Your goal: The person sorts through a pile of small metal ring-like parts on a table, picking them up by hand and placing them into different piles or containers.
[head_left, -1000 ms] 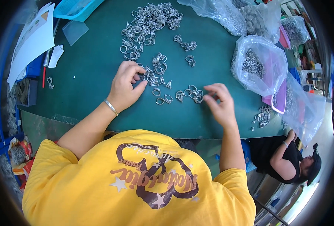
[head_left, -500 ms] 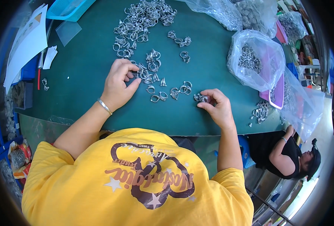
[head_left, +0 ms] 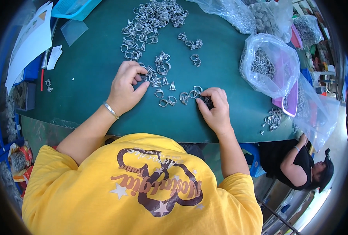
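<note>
My left hand point(head_left: 124, 87) rests on the green table at the edge of a loose cluster of silver-coloured metal rings point(head_left: 163, 68). Its fingers are curled, and a ring shows at the fingertips, mostly covered by them. To the right, my right hand point(head_left: 216, 107) is closed around a few metal rings point(head_left: 208, 101), partly hidden beneath its fingers. Its index finger and thumb are close beside a small group of rings point(head_left: 195, 92) on the table. Between my hands lie more single rings point(head_left: 167, 101). A large heap of similar rings point(head_left: 158, 15) spreads at the far side.
At the right, a clear plastic bag point(head_left: 246, 68) of rings sits by a purple basket point(head_left: 290, 105). More filled bags point(head_left: 270, 17) stand behind. A blue basket point(head_left: 70, 15) and paper sheets point(head_left: 31, 43) are at far left. Another person point(head_left: 293, 164) sits beyond the right table edge.
My right hand has moved left with its rings, up to the small group on the table. My left hand stays at the same cluster. The whole view has shifted slightly.
</note>
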A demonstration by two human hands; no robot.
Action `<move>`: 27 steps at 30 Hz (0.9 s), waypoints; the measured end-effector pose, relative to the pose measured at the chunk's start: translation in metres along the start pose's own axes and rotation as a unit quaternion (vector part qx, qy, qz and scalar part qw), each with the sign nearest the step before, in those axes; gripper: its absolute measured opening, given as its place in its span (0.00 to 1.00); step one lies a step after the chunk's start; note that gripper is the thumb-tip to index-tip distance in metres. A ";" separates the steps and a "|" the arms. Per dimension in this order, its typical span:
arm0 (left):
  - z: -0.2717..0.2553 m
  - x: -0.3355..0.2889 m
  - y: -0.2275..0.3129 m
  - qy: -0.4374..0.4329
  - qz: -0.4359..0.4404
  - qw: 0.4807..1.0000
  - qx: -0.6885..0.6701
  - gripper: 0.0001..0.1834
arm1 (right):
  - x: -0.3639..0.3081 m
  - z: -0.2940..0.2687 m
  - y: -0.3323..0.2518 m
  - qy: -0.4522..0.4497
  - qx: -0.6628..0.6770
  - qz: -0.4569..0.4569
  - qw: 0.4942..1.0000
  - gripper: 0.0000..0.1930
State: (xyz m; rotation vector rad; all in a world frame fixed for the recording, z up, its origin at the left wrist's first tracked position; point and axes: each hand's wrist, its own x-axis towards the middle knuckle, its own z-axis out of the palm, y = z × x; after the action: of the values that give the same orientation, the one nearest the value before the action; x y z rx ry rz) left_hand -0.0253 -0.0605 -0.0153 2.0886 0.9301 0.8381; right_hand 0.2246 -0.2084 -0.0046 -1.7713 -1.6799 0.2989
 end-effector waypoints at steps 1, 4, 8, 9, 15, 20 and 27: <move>0.000 0.000 -0.001 0.001 -0.001 1.000 -0.001 0.15 | 0.000 0.002 0.000 0.007 -0.004 0.002 1.000 0.14; 0.000 -0.001 0.000 0.000 -0.005 1.000 -0.002 0.15 | 0.006 0.003 -0.006 0.041 -0.009 -0.004 0.999 0.13; 0.001 -0.001 -0.001 0.001 0.000 1.000 -0.003 0.15 | 0.018 0.004 -0.018 0.016 -0.047 -0.109 0.993 0.12; 0.000 -0.002 -0.001 0.000 -0.001 1.000 -0.003 0.15 | 0.016 0.008 -0.012 0.015 -0.050 -0.116 0.992 0.11; 0.000 -0.002 -0.001 0.000 -0.006 1.000 -0.006 0.15 | 0.009 0.018 -0.001 0.026 0.038 -0.054 0.997 0.11; 0.000 -0.002 0.000 -0.003 -0.012 1.000 -0.015 0.15 | 0.017 0.026 -0.006 -0.054 0.024 -0.092 0.994 0.19; 0.000 -0.002 0.001 -0.005 -0.010 1.000 -0.017 0.14 | 0.036 0.034 -0.027 -0.094 0.035 -0.195 0.976 0.18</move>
State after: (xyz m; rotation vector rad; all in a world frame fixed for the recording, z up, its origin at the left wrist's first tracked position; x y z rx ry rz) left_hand -0.0260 -0.0620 -0.0152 2.0492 0.9240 0.8256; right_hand 0.1887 -0.1657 -0.0038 -1.3577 -2.0789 0.3494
